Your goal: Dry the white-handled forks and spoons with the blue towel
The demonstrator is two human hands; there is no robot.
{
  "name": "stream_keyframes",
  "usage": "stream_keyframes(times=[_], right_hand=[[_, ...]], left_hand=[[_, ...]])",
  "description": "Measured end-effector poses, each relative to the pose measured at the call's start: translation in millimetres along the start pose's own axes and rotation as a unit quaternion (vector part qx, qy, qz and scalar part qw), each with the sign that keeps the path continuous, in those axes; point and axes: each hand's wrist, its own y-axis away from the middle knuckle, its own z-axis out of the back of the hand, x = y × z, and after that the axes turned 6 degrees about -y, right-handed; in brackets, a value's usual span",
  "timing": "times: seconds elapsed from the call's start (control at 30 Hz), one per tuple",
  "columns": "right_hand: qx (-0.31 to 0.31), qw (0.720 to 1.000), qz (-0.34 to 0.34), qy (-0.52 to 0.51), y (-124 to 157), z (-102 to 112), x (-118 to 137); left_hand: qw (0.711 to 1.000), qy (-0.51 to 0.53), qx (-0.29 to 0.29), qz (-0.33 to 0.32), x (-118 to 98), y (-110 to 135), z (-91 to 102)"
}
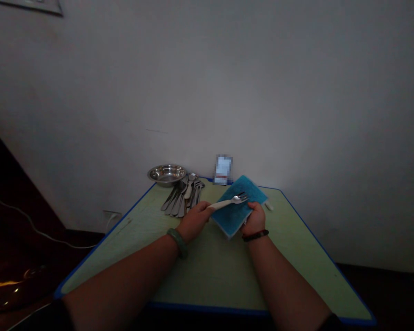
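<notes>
Now, left fingers [204, 206] closed on a pale-handled fork [229, 202], right fingers [255, 207] gripping a blue cloth [233, 219] beneath it.

Both arms reach forward, elbows out of view; landmark = turquoise cloth [231, 223]. Left forearm [127, 271] comes in from the near left of the cloth and runs obliquely inward. Left wrist [183, 233] roughly in line with it. Left hand [195, 222] just beside the cloth's left corner, back upward, fingers curled in a grip, thumb side toward the cloth; skin contact with fabric there not resolvable. Right forearm [283, 276] enters from the near right of the cloth, slanting inward. Right hand [255, 219] grips the cloth's right side, thumb [253, 205] above, remaining fingers largely hidden. Hands are apart, cloth between.
</notes>
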Motion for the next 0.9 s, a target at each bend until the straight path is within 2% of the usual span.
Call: stream_keyframes(times=[0.13,0.3,0.53,0.73,0.9], right_hand=[[-0.008,1.0,-0.008,-0.003,0,-1,-1],[0.002,1.0,-0.019,0.018,1,0,-5],[0.025,0.996,-0.074,0.04,0,4,-11],[0.002,0.994,-0.09,0.058,2,2,-11],[0.023,0.992,-0.104,0.067,5,0,-12]], left_hand=[[1.0,0.0,0.012,-0.019,1,0,-2.8],[1.0,0.009,0.007,-0.011,1,-2,-6.1],[1.0,-0.009,0.008,-0.003,0,-1,-7.2],[1.0,-0.014,0.011,0.001,1,0,-8.8],[1.0,-0.019,0.003,-0.016,2,0,-9.9]])
